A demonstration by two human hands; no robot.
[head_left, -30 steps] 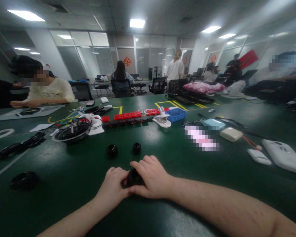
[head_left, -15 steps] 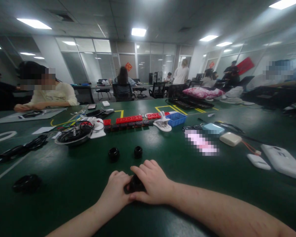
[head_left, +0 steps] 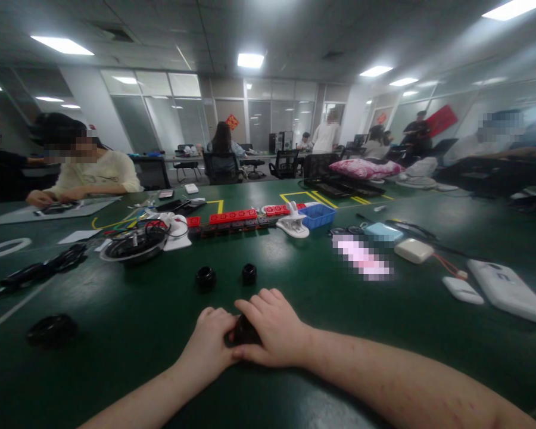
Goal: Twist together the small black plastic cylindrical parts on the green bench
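Observation:
Both my hands meet low in the middle of the head view, around a dark, rounded black part (head_left: pixel 246 331). My left hand (head_left: pixel 213 335) grips its left side, thumb and fingers curled in. Over its top and right side wraps my right hand (head_left: pixel 274 330), with the thumb along the near edge. Most of the part is covered, so its kind cannot be made out. Just beyond the hands stand two small black ring-shaped pieces, a left one (head_left: pixel 205 278) and a right one (head_left: pixel 249 274). A larger black ring-like piece (head_left: pixel 52 330) lies far to the left.
A metal bowl (head_left: pixel 116 257) with dark cables sits at the back left. Red and black power strips (head_left: pixel 232 215), a white clip (head_left: pixel 293 223) and a blue tray (head_left: pixel 319 215) line the back. A white power bank (head_left: pixel 509 289) lies right. A person (head_left: pixel 93 170) works across the table.
Both hands stay around the black part with almost the same grip. The view has shifted very slightly; nothing on the table has visibly moved.

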